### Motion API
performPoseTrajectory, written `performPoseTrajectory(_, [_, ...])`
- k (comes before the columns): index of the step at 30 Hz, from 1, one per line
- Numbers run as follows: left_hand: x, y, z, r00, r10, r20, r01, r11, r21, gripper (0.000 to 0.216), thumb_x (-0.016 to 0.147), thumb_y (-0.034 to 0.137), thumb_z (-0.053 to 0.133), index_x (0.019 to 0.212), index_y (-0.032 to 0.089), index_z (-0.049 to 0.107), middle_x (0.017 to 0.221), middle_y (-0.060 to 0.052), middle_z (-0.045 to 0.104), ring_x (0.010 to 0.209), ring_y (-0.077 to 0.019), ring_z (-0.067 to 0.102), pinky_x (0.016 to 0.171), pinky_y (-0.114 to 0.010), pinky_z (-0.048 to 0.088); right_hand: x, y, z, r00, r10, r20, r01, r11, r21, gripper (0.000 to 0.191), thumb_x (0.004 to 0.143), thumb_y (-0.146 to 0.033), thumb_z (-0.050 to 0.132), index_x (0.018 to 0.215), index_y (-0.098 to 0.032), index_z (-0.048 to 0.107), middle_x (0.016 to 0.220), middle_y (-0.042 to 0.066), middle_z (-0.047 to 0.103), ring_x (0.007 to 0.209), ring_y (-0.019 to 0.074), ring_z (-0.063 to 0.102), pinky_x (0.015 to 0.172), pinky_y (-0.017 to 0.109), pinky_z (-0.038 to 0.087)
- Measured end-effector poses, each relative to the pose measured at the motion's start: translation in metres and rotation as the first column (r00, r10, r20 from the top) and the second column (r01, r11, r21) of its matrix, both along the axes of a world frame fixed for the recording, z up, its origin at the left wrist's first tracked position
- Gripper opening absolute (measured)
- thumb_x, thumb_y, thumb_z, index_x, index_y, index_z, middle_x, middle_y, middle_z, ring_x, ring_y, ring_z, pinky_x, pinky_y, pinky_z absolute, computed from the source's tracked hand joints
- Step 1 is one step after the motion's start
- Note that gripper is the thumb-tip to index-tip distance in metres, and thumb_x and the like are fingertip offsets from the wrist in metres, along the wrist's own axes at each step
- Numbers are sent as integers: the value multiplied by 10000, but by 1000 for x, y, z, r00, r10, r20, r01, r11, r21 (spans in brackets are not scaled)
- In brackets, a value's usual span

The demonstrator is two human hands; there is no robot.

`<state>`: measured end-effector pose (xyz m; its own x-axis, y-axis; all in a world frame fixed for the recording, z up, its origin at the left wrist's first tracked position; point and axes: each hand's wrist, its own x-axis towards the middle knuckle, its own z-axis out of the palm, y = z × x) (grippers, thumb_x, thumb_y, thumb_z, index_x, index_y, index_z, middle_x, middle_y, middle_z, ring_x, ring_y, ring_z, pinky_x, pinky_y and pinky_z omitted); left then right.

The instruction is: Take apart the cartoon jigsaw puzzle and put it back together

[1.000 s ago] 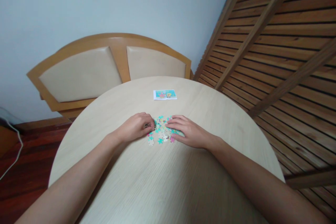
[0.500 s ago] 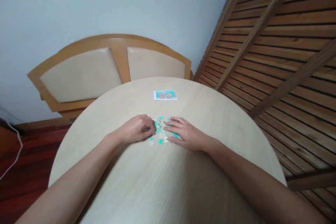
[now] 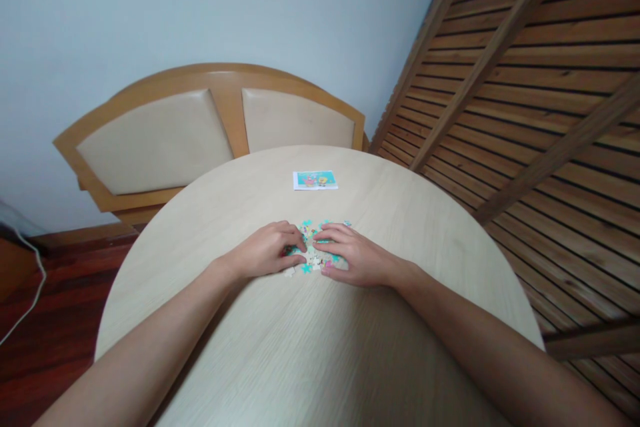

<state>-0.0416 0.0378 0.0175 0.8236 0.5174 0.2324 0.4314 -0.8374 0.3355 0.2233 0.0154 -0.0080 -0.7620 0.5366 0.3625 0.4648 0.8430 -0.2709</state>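
Observation:
Loose jigsaw puzzle pieces (image 3: 316, 260), turquoise, white and some pink, lie heaped between my two hands on the round table (image 3: 300, 340). At the left side of the heap is my left hand (image 3: 274, 248), with thumb and fingers apart over the pieces. My right hand (image 3: 356, 255) rests on the right side, its fingers spread across the heap and covering part of it. Beyond them lies a small picture card (image 3: 315, 179) with a pink and a yellow cartoon figure on turquoise.
A wooden headboard (image 3: 227, 107) with cream panels stands behind the table, against a pale wall (image 3: 225, 0). Slatted wood (image 3: 530, 87) slants along the right. A white cable (image 3: 37, 280) hangs at the left above a dark red floor (image 3: 65, 300).
My left hand has shifted slightly right, farther over the pieces, and its fingers have parted. A pink piece now shows by my right thumb. The right hand stays nearly in place.

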Motion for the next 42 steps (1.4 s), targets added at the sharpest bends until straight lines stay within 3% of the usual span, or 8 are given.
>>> performPoseTrajectory(6, [2, -1, -3, 1000, 23, 17, -23, 1000, 5, 233, 985, 409, 629, 986, 190, 711, 953, -66, 721, 939, -218, 651, 863, -325, 461, -1, -1, 4, 997, 66, -48, -66, 998, -2, 417, 894, -380, 712, 1256, -174, 679, 1291, 140, 672, 1262, 297, 577, 1165, 520, 395])
performPoseTrajectory(14, [4, -2, -3, 1000, 23, 16, -23, 1000, -15, 118, 953, 301, 669, 988, 193, 702, 972, -60, 719, 949, -219, 644, 864, -320, 458, 6, 5, 4, 998, -58, -12, 58, 997, 57, 441, 889, -401, 717, 1270, -183, 675, 1307, 129, 672, 1300, 324, 543, 1106, 517, 467])
performPoseTrajectory(26, [4, -4, -2, 984, 87, 156, -62, 985, -164, 124, 959, 273, 621, 888, 192, 682, 837, -23, 678, 801, -171, 610, 751, -277, 454, 11, 4, 8, 995, -87, 50, 83, 994, 76, 447, 920, -430, 686, 1293, -186, 664, 1321, 126, 673, 1330, 312, 521, 1110, 508, 458])
performPoseTrajectory(35, [0, -2, 0, 992, 72, 103, -74, 997, 16, 120, 936, 260, 589, 858, 184, 640, 860, -47, 683, 823, -187, 624, 770, -298, 464, 11, 5, 7, 998, -51, 48, 49, 998, 51, 393, 941, -425, 665, 1257, -192, 666, 1292, 129, 682, 1327, 309, 526, 1096, 500, 473])
performPoseTrajectory(42, [5, -5, 5, 999, 22, 24, -23, 998, 58, 119, 930, 206, 574, 837, 189, 646, 810, -31, 678, 788, -179, 614, 764, -283, 454, 13, 9, 3, 1000, 2, 14, -3, 997, 73, 297, 966, -375, 638, 1203, -204, 693, 1233, 119, 702, 1295, 289, 551, 1083, 486, 483])
